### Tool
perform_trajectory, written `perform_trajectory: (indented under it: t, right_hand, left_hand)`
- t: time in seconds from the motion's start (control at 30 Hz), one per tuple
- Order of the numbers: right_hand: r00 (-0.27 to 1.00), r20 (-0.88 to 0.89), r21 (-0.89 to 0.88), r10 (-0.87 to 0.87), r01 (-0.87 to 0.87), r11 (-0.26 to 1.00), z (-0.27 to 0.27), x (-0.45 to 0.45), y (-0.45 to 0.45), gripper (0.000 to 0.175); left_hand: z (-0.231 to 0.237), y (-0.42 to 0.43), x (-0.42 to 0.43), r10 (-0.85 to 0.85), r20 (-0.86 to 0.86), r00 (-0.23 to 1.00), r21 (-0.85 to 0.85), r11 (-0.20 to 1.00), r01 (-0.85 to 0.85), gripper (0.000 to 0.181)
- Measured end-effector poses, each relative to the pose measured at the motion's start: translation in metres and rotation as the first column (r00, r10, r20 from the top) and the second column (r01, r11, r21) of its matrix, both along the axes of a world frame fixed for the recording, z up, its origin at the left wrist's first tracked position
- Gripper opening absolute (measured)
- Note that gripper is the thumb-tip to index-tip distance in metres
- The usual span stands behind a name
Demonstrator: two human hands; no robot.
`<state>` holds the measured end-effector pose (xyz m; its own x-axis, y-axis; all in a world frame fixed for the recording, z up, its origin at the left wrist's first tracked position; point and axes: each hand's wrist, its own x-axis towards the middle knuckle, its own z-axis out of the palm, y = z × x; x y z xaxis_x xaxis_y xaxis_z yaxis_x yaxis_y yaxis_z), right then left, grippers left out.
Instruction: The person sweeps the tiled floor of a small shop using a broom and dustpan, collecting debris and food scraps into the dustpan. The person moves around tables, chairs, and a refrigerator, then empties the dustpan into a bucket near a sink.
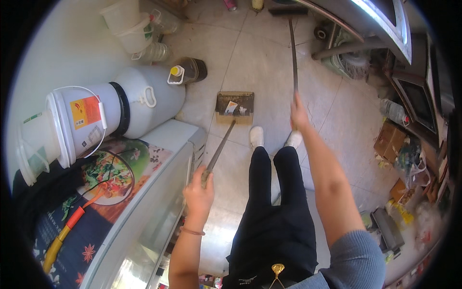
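My left hand [199, 192] grips the handle of a long-handled dustpan [234, 95], whose pan rests on the floor ahead of my feet. Inside the pan lie a white and orange scrap [231, 107] and a crumpled white piece [243, 109]. With my right hand [299, 115] I hold the dark stick of a broom [293, 54]. Its wide head [288, 11] is on the floor at the far end, under the edge of a metal counter. The broom head and the dustpan are well apart.
Left, a white drum [158, 94] and lidded buckets [81, 121] stand by a chest freezer [144, 216]. A jug of dark liquid [193, 70] stands beside the drum. Overhead right juts a metal counter edge [406, 36]. A water bottle [392, 110], cardboard box [389, 141] and bags [413, 166] line the right.
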<state>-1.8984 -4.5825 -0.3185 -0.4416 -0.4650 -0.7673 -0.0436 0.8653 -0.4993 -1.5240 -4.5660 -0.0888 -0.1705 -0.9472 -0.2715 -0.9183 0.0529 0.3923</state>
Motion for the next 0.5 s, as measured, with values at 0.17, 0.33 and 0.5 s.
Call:
perform_trajectory:
  t: [0.17,0.33,0.5]
  right_hand:
    - [0.984,0.021,-0.033,0.179,-0.178,0.983,0.142,0.043,0.208,0.059]
    - [0.980,0.161,0.198,0.117,-0.148,0.969,0.275,0.051,0.226,0.060]
    - [0.883,-0.040,-0.184,0.468,-0.467,0.865,0.205,0.043,0.102,0.056]
  left_hand:
    - [0.000,0.000,0.008,0.021,-0.096,0.995,-0.054,0.998,-0.026,0.031]
    - [0.002,0.001,0.009,0.014,-0.056,0.998,-0.013,1.000,-0.015,0.032]
    - [0.002,0.000,0.011,0.005,-0.100,0.995,-0.043,0.999,-0.009,0.034]
